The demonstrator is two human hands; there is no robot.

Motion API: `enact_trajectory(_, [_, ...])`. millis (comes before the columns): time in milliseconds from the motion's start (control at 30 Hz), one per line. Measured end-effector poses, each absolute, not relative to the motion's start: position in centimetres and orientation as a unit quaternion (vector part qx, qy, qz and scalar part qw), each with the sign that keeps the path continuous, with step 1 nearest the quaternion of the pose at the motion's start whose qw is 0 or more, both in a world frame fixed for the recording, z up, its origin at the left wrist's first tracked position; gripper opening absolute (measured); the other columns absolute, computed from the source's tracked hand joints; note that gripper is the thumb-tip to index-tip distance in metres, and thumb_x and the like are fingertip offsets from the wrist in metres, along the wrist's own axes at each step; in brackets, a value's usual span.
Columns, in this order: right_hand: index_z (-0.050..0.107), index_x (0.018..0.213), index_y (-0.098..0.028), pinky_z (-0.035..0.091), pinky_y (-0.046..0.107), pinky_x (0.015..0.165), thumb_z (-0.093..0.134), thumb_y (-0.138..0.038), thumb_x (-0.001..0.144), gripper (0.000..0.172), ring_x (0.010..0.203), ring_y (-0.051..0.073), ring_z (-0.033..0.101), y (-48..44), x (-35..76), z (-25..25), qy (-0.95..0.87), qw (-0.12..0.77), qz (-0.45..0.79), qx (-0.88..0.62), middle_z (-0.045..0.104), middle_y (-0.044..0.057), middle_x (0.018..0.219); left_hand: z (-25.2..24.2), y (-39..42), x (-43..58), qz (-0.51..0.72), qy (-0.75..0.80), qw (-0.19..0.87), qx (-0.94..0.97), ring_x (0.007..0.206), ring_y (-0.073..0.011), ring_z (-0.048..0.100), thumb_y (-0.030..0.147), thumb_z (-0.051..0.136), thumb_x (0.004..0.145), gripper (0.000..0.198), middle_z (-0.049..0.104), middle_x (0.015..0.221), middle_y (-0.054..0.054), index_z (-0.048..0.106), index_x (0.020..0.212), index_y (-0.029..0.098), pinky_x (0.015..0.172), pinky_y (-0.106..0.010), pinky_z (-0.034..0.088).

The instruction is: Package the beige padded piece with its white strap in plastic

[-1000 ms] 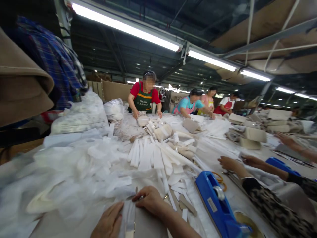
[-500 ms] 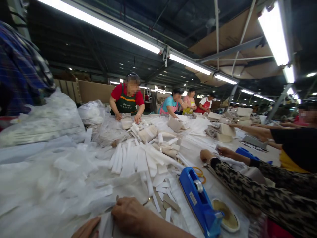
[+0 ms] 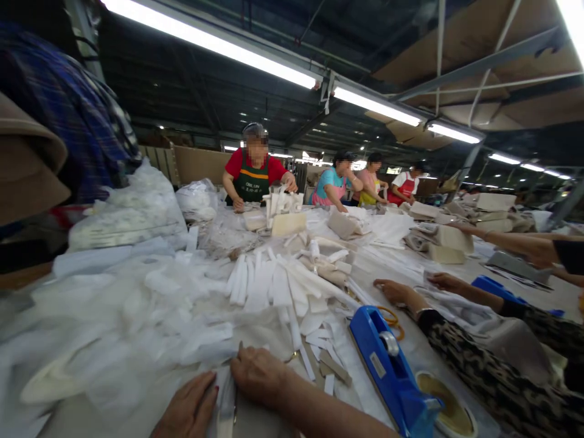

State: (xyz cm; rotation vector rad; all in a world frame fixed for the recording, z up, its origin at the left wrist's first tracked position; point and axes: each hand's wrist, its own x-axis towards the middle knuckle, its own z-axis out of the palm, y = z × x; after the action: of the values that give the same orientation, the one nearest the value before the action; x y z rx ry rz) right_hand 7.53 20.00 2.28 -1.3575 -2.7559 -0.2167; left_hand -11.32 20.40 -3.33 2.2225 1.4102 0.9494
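At the near edge my left hand (image 3: 189,404) lies flat, fingers stretched out, beside a narrow pale folded strip (image 3: 225,404) that looks like paper or cloth. My right hand (image 3: 260,374) is on the strip's other side, its fingers curled closed against the work. What those fingers grip is hidden; a thin tip shows just above them. A small brassy bit shows along the strip's right edge. Crumpled translucent white wrapping (image 3: 159,340) spreads left of my hands, and cut white strips (image 3: 264,280) lie fanned out beyond them.
A blue tape dispenser (image 3: 387,371) stands to my right, with a tape roll (image 3: 449,404) and orange-handled scissors (image 3: 391,321) beside it. A co-worker's camouflage sleeve (image 3: 479,359) reaches in from the right. A full plastic bag (image 3: 132,210) sits at left. More co-workers stand across the table.
The view has swung left, so things sit further right. My left hand has come further into view, flatter. Across the table, the co-worker in the green apron has raised a pale bundle.
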Motion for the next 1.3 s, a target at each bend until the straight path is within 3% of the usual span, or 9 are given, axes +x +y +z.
enact_trajectory(167, [0.062,0.091,-0.008,0.052,0.028,0.067,0.041,-0.002,0.086,0.022,0.079,0.020,0.065,19.6,7.8,2.6,-0.882,0.034,-0.019,-0.470,0.067,0.014,0.088,0.0,18.7,-9.6,0.296,0.521,0.221,0.770,0.103,-0.0230,0.061,0.035,0.031,0.082,0.045,0.067,0.107,-0.013,0.065,0.101,0.012,0.097,-0.042,0.047])
enact_trajectory(467, [0.063,0.087,-0.011,0.046,0.024,0.065,0.032,-0.001,0.088,0.033,0.073,0.016,0.060,19.4,8.6,3.1,-0.870,0.041,0.040,-0.490,0.064,0.009,0.079,0.2,18.0,-9.5,0.292,0.536,0.225,0.760,0.108,-0.0193,0.056,0.028,0.031,0.087,0.039,0.064,0.112,-0.011,0.062,0.106,0.014,0.101,-0.039,0.042])
enact_trajectory(833, [0.063,0.087,-0.011,0.044,0.025,0.073,0.032,-0.001,0.088,0.032,0.079,0.016,0.058,19.2,9.4,2.9,-0.875,0.065,0.088,-0.471,0.063,0.009,0.086,0.8,17.8,-9.2,0.287,0.535,0.216,0.765,0.106,-0.0191,0.056,0.023,0.032,0.087,0.035,0.065,0.109,-0.010,0.063,0.102,0.015,0.101,-0.037,0.042])
enact_trajectory(1067, [0.059,0.108,-0.020,0.038,0.034,0.092,0.044,-0.010,0.085,0.029,0.102,0.020,0.052,14.8,8.4,4.4,-0.871,0.111,0.081,-0.473,0.061,0.006,0.115,0.3,17.9,-9.5,0.298,0.526,0.206,0.769,0.105,-0.0198,0.058,0.023,0.033,0.085,0.036,0.065,0.108,-0.011,0.062,0.103,0.014,0.099,-0.037,0.044])
enact_trajectory(1167, [0.053,0.121,-0.019,0.029,0.037,0.104,0.048,-0.016,0.083,0.038,0.116,0.021,0.047,12.5,7.9,4.0,-0.864,0.141,0.117,-0.468,0.056,0.008,0.128,0.0,18.2,-9.5,0.298,0.525,0.204,0.770,0.106,-0.0203,0.057,0.023,0.034,0.085,0.035,0.065,0.109,-0.010,0.062,0.104,0.014,0.099,-0.039,0.043])
enact_trajectory(1300, [0.047,0.130,-0.021,0.019,0.037,0.112,0.048,-0.020,0.083,0.047,0.129,0.020,0.038,10.3,7.8,4.1,-0.870,0.108,0.165,-0.451,0.047,0.006,0.139,0.3,18.2,-9.5,0.281,0.526,0.207,0.775,0.106,-0.0200,0.057,0.020,0.035,0.085,0.034,0.065,0.109,-0.011,0.062,0.104,0.013,0.099,-0.037,0.043])
